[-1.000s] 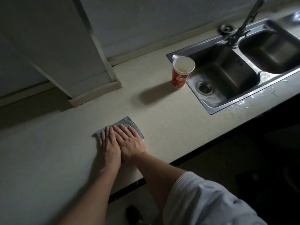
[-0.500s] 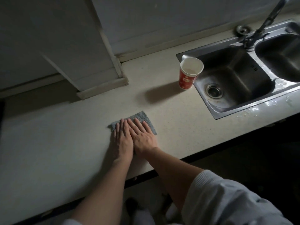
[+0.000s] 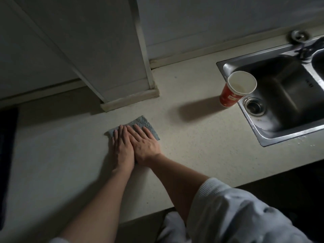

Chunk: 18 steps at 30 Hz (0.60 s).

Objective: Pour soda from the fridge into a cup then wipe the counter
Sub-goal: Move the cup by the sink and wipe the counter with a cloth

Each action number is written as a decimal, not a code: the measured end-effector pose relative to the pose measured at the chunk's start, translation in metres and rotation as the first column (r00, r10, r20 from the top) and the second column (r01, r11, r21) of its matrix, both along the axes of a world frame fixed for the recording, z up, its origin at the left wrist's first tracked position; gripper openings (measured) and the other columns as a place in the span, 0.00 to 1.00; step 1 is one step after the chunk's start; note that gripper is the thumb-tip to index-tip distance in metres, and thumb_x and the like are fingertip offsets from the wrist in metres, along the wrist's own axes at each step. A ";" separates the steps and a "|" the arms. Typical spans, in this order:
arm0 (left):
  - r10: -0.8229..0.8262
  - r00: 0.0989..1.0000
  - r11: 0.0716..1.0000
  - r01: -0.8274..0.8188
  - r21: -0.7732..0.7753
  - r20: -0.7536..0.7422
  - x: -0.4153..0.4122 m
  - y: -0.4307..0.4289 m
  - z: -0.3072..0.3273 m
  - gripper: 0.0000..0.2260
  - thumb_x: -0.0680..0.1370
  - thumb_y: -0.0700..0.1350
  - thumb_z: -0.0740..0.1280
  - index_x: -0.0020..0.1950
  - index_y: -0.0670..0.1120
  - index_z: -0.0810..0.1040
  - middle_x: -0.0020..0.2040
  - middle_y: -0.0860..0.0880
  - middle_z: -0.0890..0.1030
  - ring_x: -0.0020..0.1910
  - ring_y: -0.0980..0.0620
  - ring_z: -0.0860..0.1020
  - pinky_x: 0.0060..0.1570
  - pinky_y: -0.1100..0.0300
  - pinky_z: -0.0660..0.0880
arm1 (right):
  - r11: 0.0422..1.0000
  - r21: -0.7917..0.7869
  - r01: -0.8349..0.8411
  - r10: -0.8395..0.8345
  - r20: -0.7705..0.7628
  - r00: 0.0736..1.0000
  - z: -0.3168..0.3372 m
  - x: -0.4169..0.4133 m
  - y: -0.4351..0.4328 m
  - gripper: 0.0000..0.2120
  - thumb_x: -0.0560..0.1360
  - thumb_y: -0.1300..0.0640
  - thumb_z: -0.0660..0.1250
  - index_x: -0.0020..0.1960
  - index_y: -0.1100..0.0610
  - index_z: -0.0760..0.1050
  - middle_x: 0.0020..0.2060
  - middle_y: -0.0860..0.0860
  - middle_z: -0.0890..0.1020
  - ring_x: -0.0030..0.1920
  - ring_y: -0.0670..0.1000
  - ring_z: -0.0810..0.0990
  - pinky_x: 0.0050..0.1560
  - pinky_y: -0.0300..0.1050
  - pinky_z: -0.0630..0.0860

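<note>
Hands lie flat side by side on a blue-grey cloth (image 3: 140, 121) in the middle of the pale speckled counter (image 3: 201, 151). The left hand (image 3: 121, 151) and the right hand (image 3: 146, 146) touch along their inner edges. Both have straight fingers pressing down on the fabric, and neither curls round it. Only the cloth's far edge and two corners show past the fingertips. Both forearms are bare, and a white sleeve (image 3: 236, 213) is pushed up the right arm at the near right.

Far to the right, well apart from the cloth, a red paper cup (image 3: 229, 98) with a white inside stands upright on the counter, just beside the left rim of the steel sink (image 3: 284, 100). The sink's drain (image 3: 255, 106) lies just right of the cup. A white boxed column (image 3: 114, 50) meets the counter on the far side of the cloth.
</note>
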<state>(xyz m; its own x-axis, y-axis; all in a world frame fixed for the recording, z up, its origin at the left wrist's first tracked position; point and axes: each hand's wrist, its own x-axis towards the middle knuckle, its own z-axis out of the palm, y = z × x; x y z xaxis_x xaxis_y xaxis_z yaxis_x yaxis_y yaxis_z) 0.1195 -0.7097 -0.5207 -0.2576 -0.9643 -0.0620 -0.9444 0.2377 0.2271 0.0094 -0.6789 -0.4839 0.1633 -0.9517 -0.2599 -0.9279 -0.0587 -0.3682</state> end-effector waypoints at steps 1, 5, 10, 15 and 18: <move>-0.020 1.000 1.000 0.020 -0.003 0.005 -0.003 -0.011 -0.001 0.23 0.78 0.37 0.48 0.72 0.34 0.66 0.71 0.34 0.68 0.71 0.34 0.67 0.71 0.42 0.62 | 1.000 -0.007 0.016 -0.016 -0.001 1.000 0.000 -0.003 -0.008 0.34 0.81 0.44 0.54 0.80 0.49 0.39 0.79 0.45 0.43 0.78 0.48 0.37 0.78 0.52 0.38; -0.124 0.991 0.991 0.126 -0.040 0.039 -0.027 -0.048 -0.003 0.24 0.79 0.33 0.57 0.76 0.36 0.61 0.75 0.37 0.63 0.75 0.37 0.59 0.75 0.47 0.51 | 0.992 -0.018 0.123 -0.124 -0.017 0.992 -0.002 -0.020 -0.031 0.32 0.82 0.47 0.51 0.80 0.50 0.39 0.79 0.45 0.42 0.78 0.48 0.35 0.77 0.51 0.35; -0.203 0.977 0.978 0.206 -0.037 0.061 -0.065 -0.054 0.007 0.25 0.82 0.34 0.55 0.78 0.40 0.54 0.79 0.42 0.56 0.78 0.42 0.51 0.75 0.53 0.42 | 0.968 -0.005 0.252 -0.252 0.001 0.968 -0.001 -0.046 -0.029 0.31 0.82 0.47 0.47 0.80 0.51 0.37 0.79 0.45 0.40 0.77 0.48 0.34 0.77 0.51 0.35; -0.251 0.964 0.967 0.255 -0.031 0.088 -0.090 -0.033 0.009 0.25 0.82 0.37 0.52 0.79 0.41 0.51 0.79 0.43 0.53 0.79 0.44 0.49 0.74 0.56 0.38 | 0.957 -0.027 0.289 -0.289 -0.007 0.957 -0.002 -0.066 -0.003 0.33 0.81 0.47 0.48 0.79 0.52 0.35 0.79 0.46 0.39 0.77 0.49 0.32 0.76 0.50 0.33; -0.271 0.957 0.960 0.277 -0.044 0.100 -0.115 -0.009 0.012 0.26 0.80 0.41 0.45 0.78 0.40 0.54 0.79 0.42 0.55 0.78 0.42 0.53 0.75 0.54 0.42 | 0.955 -0.044 0.294 -0.295 -0.022 0.955 -0.005 -0.091 0.018 0.33 0.81 0.47 0.49 0.79 0.52 0.36 0.79 0.46 0.40 0.77 0.49 0.34 0.76 0.50 0.33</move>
